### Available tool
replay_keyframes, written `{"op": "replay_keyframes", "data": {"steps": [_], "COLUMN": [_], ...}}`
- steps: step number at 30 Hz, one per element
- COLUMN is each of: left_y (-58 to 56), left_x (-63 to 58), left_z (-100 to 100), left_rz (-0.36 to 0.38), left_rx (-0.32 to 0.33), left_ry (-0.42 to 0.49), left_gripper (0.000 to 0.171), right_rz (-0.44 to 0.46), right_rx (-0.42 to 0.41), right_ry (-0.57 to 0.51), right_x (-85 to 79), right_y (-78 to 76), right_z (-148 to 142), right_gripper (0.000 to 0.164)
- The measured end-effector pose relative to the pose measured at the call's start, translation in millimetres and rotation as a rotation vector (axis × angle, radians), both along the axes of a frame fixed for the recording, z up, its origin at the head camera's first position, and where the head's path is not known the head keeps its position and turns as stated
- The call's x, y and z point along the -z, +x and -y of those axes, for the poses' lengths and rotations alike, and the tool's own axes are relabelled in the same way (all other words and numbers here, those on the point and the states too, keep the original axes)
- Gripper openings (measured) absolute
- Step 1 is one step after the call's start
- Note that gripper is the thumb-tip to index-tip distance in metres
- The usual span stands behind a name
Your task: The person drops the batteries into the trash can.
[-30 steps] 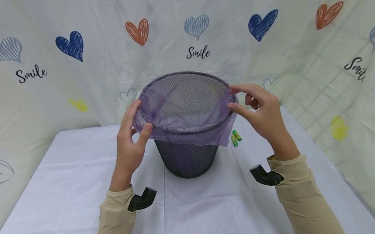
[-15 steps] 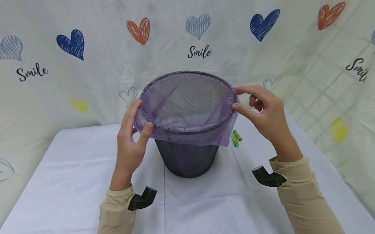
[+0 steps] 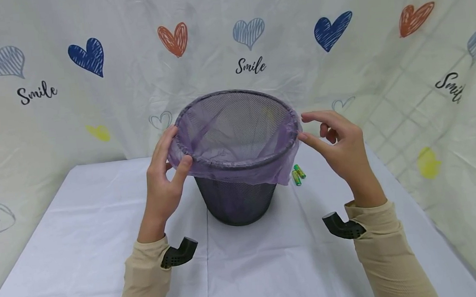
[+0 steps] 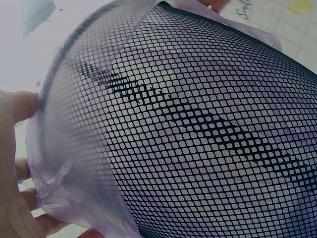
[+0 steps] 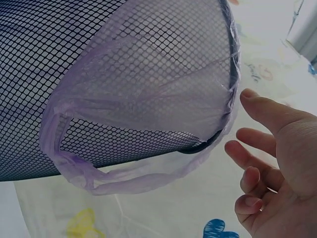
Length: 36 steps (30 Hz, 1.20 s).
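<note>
A black mesh wastebasket point(image 3: 236, 204) stands upright on the table. A thin purple trash bag point(image 3: 244, 173) lines it, and the bag's edge is folded down outside around the rim. My left hand point(image 3: 161, 180) rests at the rim's left side, thumb toward the front and fingers farther back, spread against the bag; in the left wrist view its thumb point(image 4: 24, 105) is right at the edge. At the right side my right hand point(image 3: 340, 145) has thumb and index finger apart, fingertips close beside the rim. The right wrist view shows a gap between those fingers point(image 5: 265, 109) and the bag, which hangs in a loose loop.
Two small green batteries point(image 3: 296, 178) lie on the white-covered table point(image 3: 103, 252), right of the wastebasket. Behind stands a pale curtain point(image 3: 133, 91) printed with hearts and words. Both wrists carry black camera mounts point(image 3: 179, 252).
My right hand has let go of the bag at the right rim and moved a little to the right, its index finger and thumb coming away. The left hand stays at the rim.
</note>
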<state>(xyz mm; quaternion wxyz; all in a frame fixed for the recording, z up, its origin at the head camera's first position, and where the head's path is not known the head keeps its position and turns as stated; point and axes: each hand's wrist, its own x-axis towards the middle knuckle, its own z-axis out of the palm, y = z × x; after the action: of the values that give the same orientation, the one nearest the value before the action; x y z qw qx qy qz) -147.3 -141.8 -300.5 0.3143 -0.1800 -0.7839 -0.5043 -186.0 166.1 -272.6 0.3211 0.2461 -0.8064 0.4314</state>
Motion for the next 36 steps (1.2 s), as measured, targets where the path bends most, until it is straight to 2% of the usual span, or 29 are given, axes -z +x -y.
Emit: {"op": "replay_keyframes", "data": {"steps": [15,27,36], "left_y": [0.6,0.2,-0.8], "left_x": [-0.4,1.2,0.9], "left_z": [-0.1,0.3,-0.1], "left_rz": [0.006,0.007,-0.003], "left_rx": [-0.006,-0.017,-0.004], "left_ry": [-0.009,-0.019,-0.005], "left_gripper": [0.052,0.051,0.051], "right_rz": [0.019,0.066,0.081], "right_rx": [-0.001,0.050,0.052], "right_ry": [-0.041,-0.025,-0.044], "right_x": [8.8,16.2,21.5], "right_y": [0.3,2.0,1.5], "right_z": [-9.1,-14.6,-15.2], "right_gripper": [0.033,0.031,0.031]}}
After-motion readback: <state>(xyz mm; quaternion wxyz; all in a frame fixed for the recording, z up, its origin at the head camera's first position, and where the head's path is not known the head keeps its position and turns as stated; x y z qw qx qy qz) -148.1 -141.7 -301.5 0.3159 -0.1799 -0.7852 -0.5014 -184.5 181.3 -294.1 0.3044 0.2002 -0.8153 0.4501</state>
